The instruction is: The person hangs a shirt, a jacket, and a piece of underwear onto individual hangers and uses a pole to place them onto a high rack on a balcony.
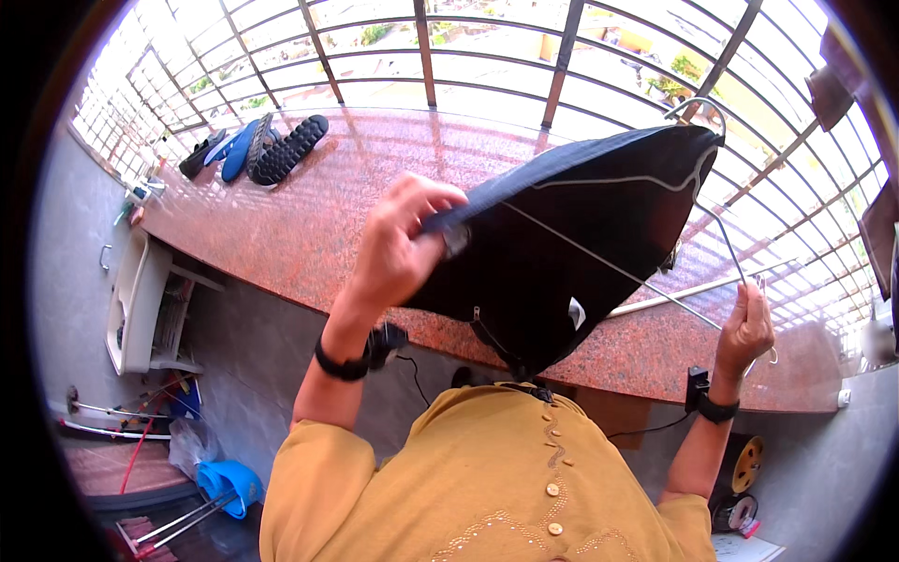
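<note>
My left hand pinches the blue-edged side of a dark garment, holding it up over the counter. A small zip pull and a white tag show on the garment. My right hand grips a bent wire clothes hanger at the right. Part of the hanger's wire runs across the garment's dark side; its far end is hidden by the cloth. Above the garment's far corner a metal hook sticks out; whether it belongs to the same hanger is unclear.
On the red granite counter lie several shoes, including a black-soled one and a blue one. A white pole lies behind the garment. A barred window grille borders the counter. Mop handles and blue cloth are lower left.
</note>
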The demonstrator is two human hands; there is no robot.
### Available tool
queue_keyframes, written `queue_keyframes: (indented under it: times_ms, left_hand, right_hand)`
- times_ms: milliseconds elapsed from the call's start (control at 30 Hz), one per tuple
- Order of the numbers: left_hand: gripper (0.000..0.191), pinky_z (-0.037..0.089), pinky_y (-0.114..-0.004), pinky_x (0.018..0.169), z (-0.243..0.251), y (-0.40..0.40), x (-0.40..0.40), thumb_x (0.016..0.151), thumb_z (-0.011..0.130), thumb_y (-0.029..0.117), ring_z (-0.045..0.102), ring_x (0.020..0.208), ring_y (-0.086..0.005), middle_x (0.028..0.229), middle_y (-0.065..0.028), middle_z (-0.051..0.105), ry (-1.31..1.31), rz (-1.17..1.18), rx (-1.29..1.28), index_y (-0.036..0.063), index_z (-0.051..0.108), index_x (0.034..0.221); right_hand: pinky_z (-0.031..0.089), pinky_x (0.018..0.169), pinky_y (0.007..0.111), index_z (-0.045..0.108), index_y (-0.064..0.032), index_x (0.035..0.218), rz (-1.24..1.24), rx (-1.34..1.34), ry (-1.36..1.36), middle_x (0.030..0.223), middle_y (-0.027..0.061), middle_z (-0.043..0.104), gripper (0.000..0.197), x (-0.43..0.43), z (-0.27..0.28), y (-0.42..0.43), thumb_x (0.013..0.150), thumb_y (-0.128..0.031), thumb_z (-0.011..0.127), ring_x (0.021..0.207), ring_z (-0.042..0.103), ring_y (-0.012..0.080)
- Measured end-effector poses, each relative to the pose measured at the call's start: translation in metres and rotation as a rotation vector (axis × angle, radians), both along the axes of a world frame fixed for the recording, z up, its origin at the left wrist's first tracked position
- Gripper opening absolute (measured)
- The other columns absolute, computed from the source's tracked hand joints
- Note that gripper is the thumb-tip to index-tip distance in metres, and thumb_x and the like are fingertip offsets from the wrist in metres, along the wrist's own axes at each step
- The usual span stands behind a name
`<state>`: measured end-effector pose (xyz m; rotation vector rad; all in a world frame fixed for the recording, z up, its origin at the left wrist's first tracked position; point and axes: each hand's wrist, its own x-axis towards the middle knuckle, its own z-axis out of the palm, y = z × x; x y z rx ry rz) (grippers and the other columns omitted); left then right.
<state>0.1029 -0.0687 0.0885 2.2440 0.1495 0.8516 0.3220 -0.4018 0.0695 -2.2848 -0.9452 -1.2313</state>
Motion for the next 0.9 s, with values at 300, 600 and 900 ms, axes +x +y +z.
queue_keyframes:
  times_ms: [300,600,900]
  left_hand:
    - [0.046,0.042,-0.036,0.079,0.049,-0.009,0.014,0.076,0.062,0.029,0.054,0.093,-0.0267,0.101,-0.0142,0.056,-0.033,-0.106,0.236,0.0014,0.05,0.112]
    - [0.027,0.044,-0.031,0.064,0.021,-0.004,0.053,0.078,0.06,0.014,0.056,0.068,-0.0257,0.076,-0.0148,0.058,0.073,-0.235,0.054,-0.0001,0.053,0.1]
    - [0.02,0.04,-0.02,0.061,0.016,0.005,0.071,0.082,0.058,0.015,0.046,0.069,-0.0023,0.076,-0.0004,0.056,0.069,-0.301,-0.277,0.0024,0.054,0.097]
  right_hand:
    - [0.039,0.047,0.027,0.058,-0.0004,0.077,0.389,0.179,-0.008,0.062,0.009,0.055,0.005,-0.015,0.016,0.046,0.075,-0.003,0.063,0.051,0.052,0.0196]
    - [0.037,0.071,0.03,0.06,-0.0061,0.082,0.271,0.172,0.121,0.073,0.0034,0.054,0.014,-0.006,0.01,0.079,0.078,-0.02,0.062,0.073,0.05,0.0185]
    - [0.037,0.08,0.041,0.04,-0.0085,0.112,0.398,0.003,0.373,0.103,0.0163,0.041,0.064,-0.086,-0.089,0.109,0.058,-0.01,0.074,0.096,0.043,0.0322]
